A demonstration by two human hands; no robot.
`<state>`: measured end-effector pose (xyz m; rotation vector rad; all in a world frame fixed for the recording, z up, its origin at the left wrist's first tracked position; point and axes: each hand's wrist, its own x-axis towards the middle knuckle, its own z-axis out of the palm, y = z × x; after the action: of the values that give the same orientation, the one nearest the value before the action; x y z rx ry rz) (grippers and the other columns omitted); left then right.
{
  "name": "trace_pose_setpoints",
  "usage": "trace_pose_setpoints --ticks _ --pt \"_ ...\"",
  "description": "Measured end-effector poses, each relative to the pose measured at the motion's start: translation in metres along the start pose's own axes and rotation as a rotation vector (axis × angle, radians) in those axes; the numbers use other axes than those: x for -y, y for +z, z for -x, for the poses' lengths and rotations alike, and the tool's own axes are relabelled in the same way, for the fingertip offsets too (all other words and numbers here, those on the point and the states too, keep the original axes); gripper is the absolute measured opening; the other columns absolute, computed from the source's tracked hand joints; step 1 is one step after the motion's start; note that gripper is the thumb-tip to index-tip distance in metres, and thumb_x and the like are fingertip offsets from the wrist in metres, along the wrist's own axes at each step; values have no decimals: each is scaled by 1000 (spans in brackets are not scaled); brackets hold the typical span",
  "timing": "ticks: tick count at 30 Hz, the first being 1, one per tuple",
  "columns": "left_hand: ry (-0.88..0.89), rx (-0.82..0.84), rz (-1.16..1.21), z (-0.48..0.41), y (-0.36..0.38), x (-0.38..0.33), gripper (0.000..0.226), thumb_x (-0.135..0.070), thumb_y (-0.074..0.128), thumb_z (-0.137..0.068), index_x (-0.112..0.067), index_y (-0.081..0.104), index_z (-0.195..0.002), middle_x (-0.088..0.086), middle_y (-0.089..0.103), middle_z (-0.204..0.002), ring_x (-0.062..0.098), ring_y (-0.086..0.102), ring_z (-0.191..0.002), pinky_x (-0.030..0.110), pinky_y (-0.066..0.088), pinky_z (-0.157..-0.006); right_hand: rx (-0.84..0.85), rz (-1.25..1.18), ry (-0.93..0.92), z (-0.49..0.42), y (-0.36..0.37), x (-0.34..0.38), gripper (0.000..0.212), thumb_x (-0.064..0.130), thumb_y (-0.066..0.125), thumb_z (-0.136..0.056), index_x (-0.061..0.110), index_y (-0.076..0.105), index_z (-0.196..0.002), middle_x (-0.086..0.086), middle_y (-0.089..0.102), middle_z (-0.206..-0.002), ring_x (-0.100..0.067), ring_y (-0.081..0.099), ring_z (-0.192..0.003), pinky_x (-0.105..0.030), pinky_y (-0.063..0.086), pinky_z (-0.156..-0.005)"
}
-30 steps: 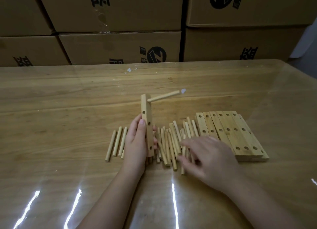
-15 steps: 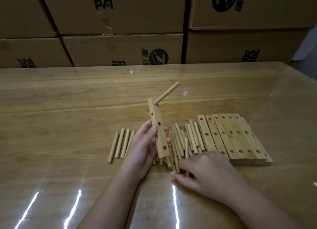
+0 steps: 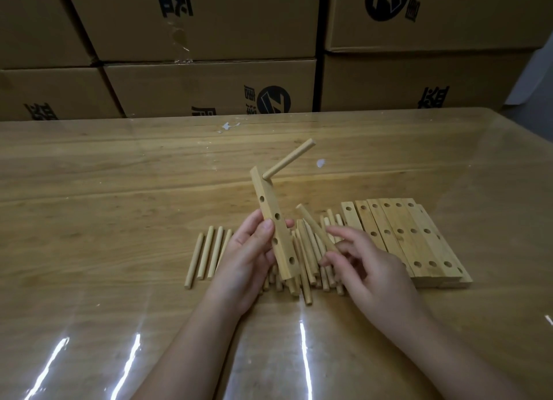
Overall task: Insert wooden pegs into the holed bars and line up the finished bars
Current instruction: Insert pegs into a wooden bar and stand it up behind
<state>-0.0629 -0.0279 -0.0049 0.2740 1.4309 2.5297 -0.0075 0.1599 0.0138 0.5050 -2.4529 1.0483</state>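
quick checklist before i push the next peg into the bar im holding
1. Bar grip: ok. The left hand holds the bar round its lower half, tilted and off the table.
2. Peg in hand: ok. The right hand pinches a peg above the loose pegs.
3. Free holes: ok. Four empty holes show below the inserted peg.
4. Peg lined up with a hole: not ok. Its tip points up beside the bar, apart from it.
5. Inserted peg fully seated: cannot tell.
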Motion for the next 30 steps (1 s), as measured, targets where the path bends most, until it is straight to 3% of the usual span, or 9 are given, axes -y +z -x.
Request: trace_pose_setpoints --ticks 3,6,12,14,16,18,23,26,30 --pt "-13 53 -31 2 2 -2 34 -27 75 -77 -19 71 -109 8 72 -100 20 69 -95 33 56 -77 -1 47 -41 0 0 1 33 32 50 -93 10 61 -116 7 69 -82 -5 62 -63 -29 54 -52" --pt "-16 83 -86 3 4 -3 38 -27 76 -71 -20 72 -108 9 72 -100 21 68 -98 34 55 -81 -3 93 -55 -1 -1 2 35 29 43 -91 9 63 -113 8 69 -83 -1 61 -66 -24 53 -55" --pt "-18 88 -127 4 4 -3 45 -35 83 -66 -21 72 -107 7 73 -98 19 68 -98 31 53 -82 -86 157 -33 -4 -2 -4 21 22 60 -87 7 67 -100 3 57 -86 -11 53 -78 -22 44 -64" --pt "-25 84 -130 4 5 -4 51 -41 86 -62 -21 72 -107 8 73 -98 19 68 -97 31 54 -81 -135 157 -4 -5 -4 -4 15 17 65 -85 8 68 -97 3 49 -79 -14 49 -72 -25 44 -59" --pt "-44 92 -134 4 4 -4 49 -39 84 -64 -21 72 -109 9 73 -100 21 69 -98 32 54 -80 -145 18 88 -5 -6 -5 11 11 64 -84 17 64 -94 12 44 -68 -10 47 -62 -25 43 -52" --pt "-61 94 -163 4 4 -4 41 -33 79 -70 -21 72 -109 11 73 -102 23 69 -97 38 54 -82 -132 -206 212 -5 -6 -4 16 10 62 -84 25 57 -88 7 51 -66 -7 52 -61 -18 43 -51" --pt "-77 51 -199 5 7 -3 41 -32 74 -68 -18 72 -106 15 72 -102 24 68 -90 47 44 -86 -90 -603 303 -9 -11 -3 16 2 61 -83 15 63 -91 2 68 -82 -10 65 -71 -17 52 -60" --pt "-53 32 -212 5 6 0 46 -30 76 -68 -15 69 -111 16 71 -107 30 66 -100 57 41 -96 -118 -783 325 -10 -14 -2 23 19 55 -82 8 65 -100 -7 72 -88 -18 68 -78 -21 54 -64" --pt "-22 22 -267 4 5 3 47 -35 80 -65 -23 71 -109 9 70 -110 26 66 -101 40 53 -83 -75 -811 317 -11 -15 -1 25 19 56 -80 7 64 -100 -8 73 -91 -21 70 -81 -23 56 -65"
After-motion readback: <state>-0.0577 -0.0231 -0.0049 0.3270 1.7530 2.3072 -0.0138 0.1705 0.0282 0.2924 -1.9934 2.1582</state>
